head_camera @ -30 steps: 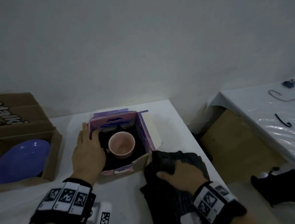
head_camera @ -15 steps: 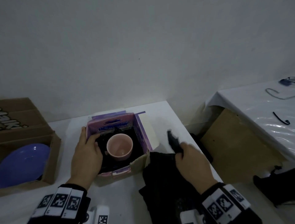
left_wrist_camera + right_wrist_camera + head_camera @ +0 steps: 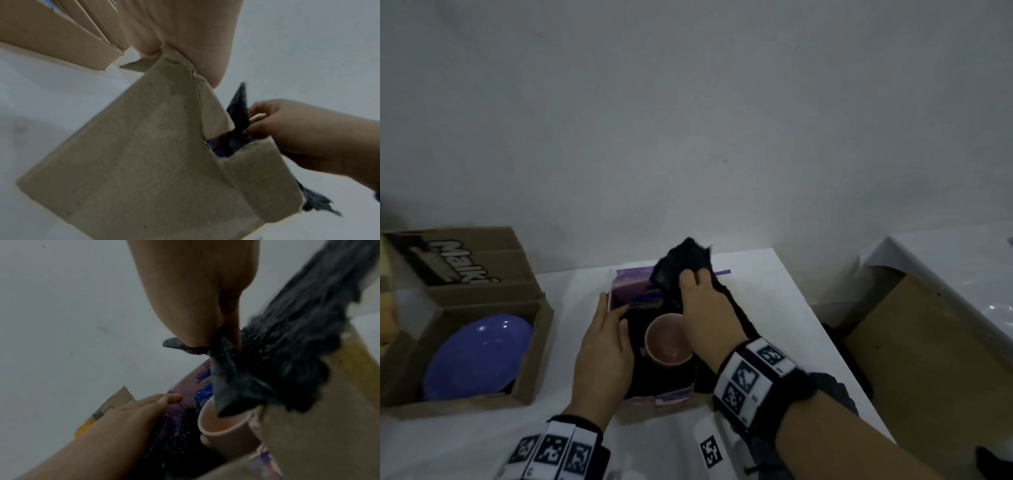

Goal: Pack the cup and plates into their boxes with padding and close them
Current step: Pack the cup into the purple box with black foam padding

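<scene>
Your right hand point(image 3: 705, 308) is raised over the small purple box point(image 3: 635, 298), fingers and thumb pinching a piece of black padding point(image 3: 683, 265) that trails down past your wrist toward the table. Your left hand point(image 3: 602, 356) lies flat along the box's left wall, fingers straight, thumb just inside the rim. The pink cup point(image 3: 669, 339) stands upright in the box on more dark padding, mouth open upward.

The head view alone shows the wider scene: the white table point(image 3: 774, 301), and to your left an open cardboard box point(image 3: 482, 270) with a blue plate point(image 3: 479, 356) lying inside it. A second table covered in white point(image 3: 962, 274) stands further right.

The left wrist view shows what the head view cannot: the plain brown outside of the purple box point(image 3: 144, 154), with a notch at the flap through which the dark padding point(image 3: 238, 113) shows, and your right hand point(image 3: 298, 129) gripping it beyond.

The right wrist view looks down along your fingers point(image 3: 195, 313). Here the padding point(image 3: 277, 361) hangs with its lower corner overlapping the cup's point(image 3: 224, 428) rim; whether it touches the rim cannot be told. Your left hand point(image 3: 144, 410) is seen against the printed purple wall.
</scene>
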Motion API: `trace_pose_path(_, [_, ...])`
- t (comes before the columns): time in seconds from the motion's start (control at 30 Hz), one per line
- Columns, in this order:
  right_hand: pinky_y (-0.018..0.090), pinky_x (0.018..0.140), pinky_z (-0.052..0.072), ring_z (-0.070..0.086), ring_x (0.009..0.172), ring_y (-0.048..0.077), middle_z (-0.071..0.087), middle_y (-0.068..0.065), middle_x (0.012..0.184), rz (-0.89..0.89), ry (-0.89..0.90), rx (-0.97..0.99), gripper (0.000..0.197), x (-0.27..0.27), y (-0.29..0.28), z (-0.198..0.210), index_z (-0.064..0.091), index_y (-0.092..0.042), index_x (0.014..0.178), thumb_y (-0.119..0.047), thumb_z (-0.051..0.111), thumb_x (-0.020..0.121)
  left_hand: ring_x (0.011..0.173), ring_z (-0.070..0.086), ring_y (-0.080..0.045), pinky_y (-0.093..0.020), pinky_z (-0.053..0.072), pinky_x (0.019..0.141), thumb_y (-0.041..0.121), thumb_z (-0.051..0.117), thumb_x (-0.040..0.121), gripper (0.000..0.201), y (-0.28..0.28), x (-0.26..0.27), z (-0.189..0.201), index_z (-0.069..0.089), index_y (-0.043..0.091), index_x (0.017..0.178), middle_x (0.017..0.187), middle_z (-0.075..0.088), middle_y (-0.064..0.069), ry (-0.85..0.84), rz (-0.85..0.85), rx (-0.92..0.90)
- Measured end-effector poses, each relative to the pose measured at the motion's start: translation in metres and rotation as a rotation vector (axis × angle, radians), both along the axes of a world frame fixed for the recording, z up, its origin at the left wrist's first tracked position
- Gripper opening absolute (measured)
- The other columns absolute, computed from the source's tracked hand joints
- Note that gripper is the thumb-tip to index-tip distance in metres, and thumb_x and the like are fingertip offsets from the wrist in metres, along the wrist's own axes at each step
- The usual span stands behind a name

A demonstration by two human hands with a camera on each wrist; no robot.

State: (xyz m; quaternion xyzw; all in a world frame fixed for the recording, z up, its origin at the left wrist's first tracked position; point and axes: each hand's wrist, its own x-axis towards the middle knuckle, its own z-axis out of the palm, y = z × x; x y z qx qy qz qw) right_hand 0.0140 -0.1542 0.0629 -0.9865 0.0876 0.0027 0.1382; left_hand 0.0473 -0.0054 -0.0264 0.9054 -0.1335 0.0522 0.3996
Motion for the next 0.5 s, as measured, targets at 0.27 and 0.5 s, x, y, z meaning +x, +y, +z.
trace_pose_path(0.27, [0.038,0.101,0.038,0.042,0.128,0.037,0.036,0.024,0.143,-0.233,0.508,0.367,0.059,0.038,0.002,-0.026,0.021,0.001,0.143,-0.038,0.032,0.101,0.132,0.041,-0.014,-0.019,0.035,0.089,0.007,0.039,0.096,0.037,0.002,-0.002,0.003,0.058,0.025,0.121,0.156,0.021,0.007,-0.009,-0.018,-0.042])
trace_pose_path(0.5, [0.037,0.097,0.043,0.054,0.115,0.034,0.053,0.019,0.13,-0.183,0.545,0.233,0.068,0.048,0.008,-0.051,0.045,-0.004,0.131,-0.059,0.03,0.094,0.129,0.045,-0.016,-0.025,0.042,0.088,0.007,0.039,0.095,0.039,0.002,0.0,0.0,0.06,0.03,0.119,0.155,0.02,0.011,0.0,-0.021,-0.063])
